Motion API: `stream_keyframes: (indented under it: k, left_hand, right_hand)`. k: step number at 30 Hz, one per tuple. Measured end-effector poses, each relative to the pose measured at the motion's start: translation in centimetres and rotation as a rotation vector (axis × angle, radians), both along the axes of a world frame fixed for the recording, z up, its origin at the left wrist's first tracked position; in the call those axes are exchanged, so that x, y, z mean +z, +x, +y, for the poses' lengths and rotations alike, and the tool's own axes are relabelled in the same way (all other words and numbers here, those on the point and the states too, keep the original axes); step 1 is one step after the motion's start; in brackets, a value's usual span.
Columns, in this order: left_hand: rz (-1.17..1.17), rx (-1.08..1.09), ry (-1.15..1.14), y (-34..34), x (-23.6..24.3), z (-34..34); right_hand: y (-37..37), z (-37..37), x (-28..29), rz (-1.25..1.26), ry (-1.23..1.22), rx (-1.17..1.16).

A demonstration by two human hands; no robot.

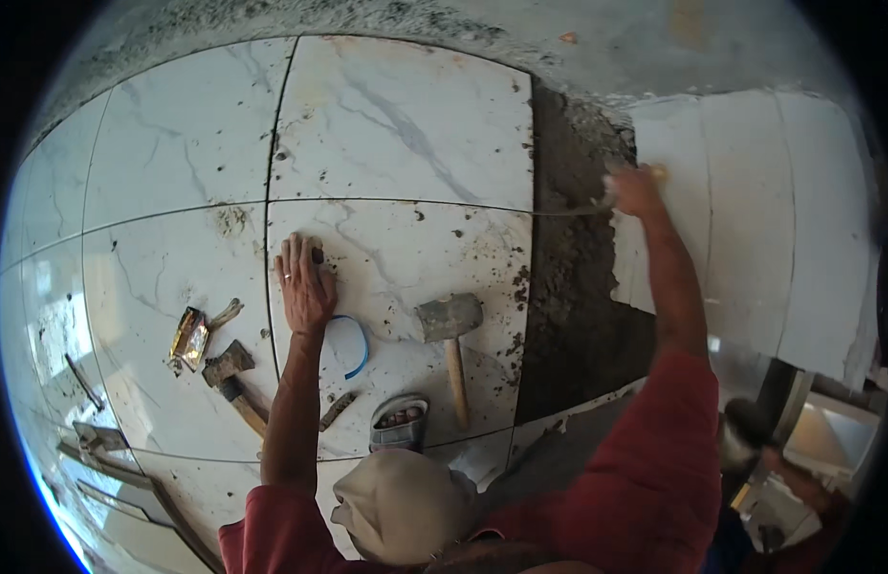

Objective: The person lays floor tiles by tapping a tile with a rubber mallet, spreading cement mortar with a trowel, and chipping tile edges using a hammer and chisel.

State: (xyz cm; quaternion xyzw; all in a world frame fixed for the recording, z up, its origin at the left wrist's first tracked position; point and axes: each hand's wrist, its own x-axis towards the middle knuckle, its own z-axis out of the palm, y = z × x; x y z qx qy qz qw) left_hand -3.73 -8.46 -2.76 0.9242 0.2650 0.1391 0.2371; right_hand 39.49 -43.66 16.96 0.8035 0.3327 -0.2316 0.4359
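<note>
My left hand [305, 285] lies with fingers stretched out on a white marbled tile [396, 249], beside a small dark lump [317, 255]. My right hand [635, 191] is closed around a tool with a yellowish handle end [660, 173], over the edge of the grey mortar bed [578, 277]. The tool's far part is blurred. A thin line runs from near that hand to the tile joint. On the tile between my arms rest a rubber mallet [450, 320] with a wooden handle and a curved blue strip [364, 349].
Left of my forearm lie a hatchet [230, 364] and a crumpled gold packet [188, 340]. My sandalled foot [401, 421] stands on the tile below the mallet. White panels [750, 201] border the mortar at right. Another person's arm [798, 475] shows at lower right.
</note>
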Motion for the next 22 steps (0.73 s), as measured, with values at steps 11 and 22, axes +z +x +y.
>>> stream_keyframes:
  k: [11,22]
  left_hand:
    - [0.004,-0.025,0.061,0.0,0.5,0.0]
    - [-0.026,-0.104,0.113,0.0,-1.6,0.0]
  right_hand:
    - [-13.2,-0.7,-5.8,0.237,1.44,-1.431]
    - [-23.2,-6.5,-13.1,0.191,1.901,-1.865]
